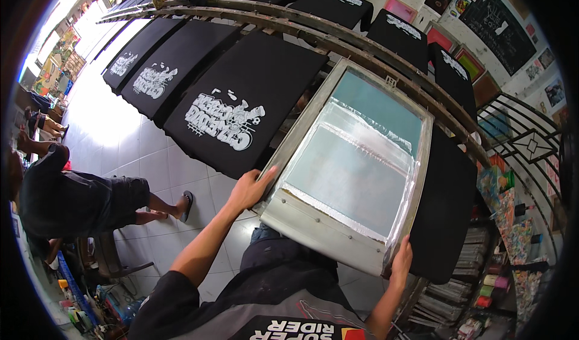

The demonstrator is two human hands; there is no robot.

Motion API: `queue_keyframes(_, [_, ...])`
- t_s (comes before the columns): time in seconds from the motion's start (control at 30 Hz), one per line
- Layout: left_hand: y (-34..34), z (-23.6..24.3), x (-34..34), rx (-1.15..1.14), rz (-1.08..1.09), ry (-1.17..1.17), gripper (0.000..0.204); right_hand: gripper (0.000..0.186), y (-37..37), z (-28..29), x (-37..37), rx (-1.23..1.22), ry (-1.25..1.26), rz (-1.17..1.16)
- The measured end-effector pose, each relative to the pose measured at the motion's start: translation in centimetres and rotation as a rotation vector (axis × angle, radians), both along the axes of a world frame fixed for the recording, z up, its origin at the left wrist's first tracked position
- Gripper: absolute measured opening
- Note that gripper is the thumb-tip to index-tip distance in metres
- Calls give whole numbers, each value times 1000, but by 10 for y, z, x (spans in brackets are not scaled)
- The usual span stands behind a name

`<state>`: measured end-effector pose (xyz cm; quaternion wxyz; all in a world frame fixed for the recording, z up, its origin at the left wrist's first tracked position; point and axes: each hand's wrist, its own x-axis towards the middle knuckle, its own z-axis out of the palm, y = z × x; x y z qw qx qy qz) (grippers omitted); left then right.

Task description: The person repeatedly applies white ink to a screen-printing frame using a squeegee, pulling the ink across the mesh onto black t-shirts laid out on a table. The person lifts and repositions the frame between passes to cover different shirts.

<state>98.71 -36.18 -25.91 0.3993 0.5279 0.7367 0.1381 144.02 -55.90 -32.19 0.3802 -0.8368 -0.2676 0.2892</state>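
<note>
Head cam: L hand [250, 189] grips near L corner of a big screen frame [295, 212], fingers curled over the edge. R hand [400, 260] has hold of the near R corner, fingers along the outer side; some fingertips hidden. Frame's held w/ both hands in front of torso, set at an angle, near edge just by the person's waist. Can't tell if its far end rests on anything. Mesh [353, 174] is pale blue-green, darker teal strip at far end, w/ whitish shiny bands across & along the sides.

L of frame: black cloth [265, 68] laid flat, white graphic print [226, 120] on it; 2 more printed cloths beyond, same row. R of frame: another black cloth [443, 219], partly covered by frame in this view. Long metal rail [289, 25] runs behind, more black printed cloths past it.

Far L: another person [72, 201], dark clothes, sandals, on tiled floor [172, 174]. Upper R: chalkboard [497, 29] on wall. Lower R: stacked frames [464, 267] on rack, colored containers [491, 285] next to it.
</note>
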Motion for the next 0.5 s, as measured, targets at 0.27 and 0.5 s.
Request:
queue_keyframes(0.27, [-9, -15, 25, 74, 148, 38, 101, 71, 23, -22, -3, 198, 155, -230])
queue_keyframes(0.5, [-77, 4, 88, 102, 153, 17, 91, 70, -56, -35, 49, 260, 71, -384])
